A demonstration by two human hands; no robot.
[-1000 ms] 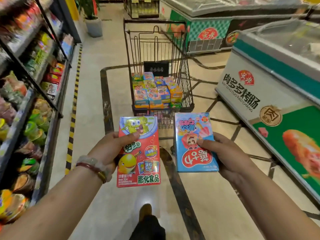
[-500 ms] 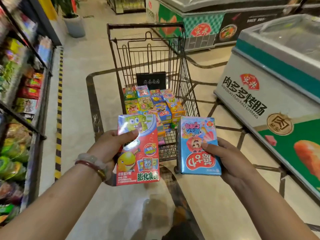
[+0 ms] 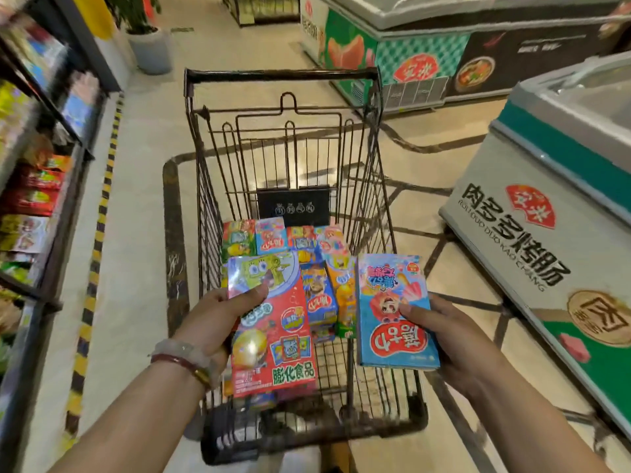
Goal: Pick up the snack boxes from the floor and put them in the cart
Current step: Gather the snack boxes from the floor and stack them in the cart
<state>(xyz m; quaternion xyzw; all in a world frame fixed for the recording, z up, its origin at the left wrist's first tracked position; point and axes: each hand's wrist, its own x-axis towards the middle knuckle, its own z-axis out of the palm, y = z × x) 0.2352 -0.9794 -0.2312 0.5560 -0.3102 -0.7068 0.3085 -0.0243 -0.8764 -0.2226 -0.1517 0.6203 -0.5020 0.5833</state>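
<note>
Left hand point(image 3: 208, 322): red SpongeBob snack box point(image 3: 273, 329) gripped, held over the cart point(image 3: 283, 76).
Right hand point(image 3: 447, 339): blue snack box point(image 3: 392, 312) gripped above the cart's right side.
Risk: stacked boxes point(image 3: 290, 244) could be toppled if these are dropped.
Writing: "膨化食品" is read on the red box; "ROU DUO DUO KAO CHANG" on the freezer point(image 3: 532, 233).

Glossy cardboard snack boxes point(image 3: 273, 322); dark wire-metal cart point(image 3: 205, 186); polished floor point(image 3: 143, 199).
</note>
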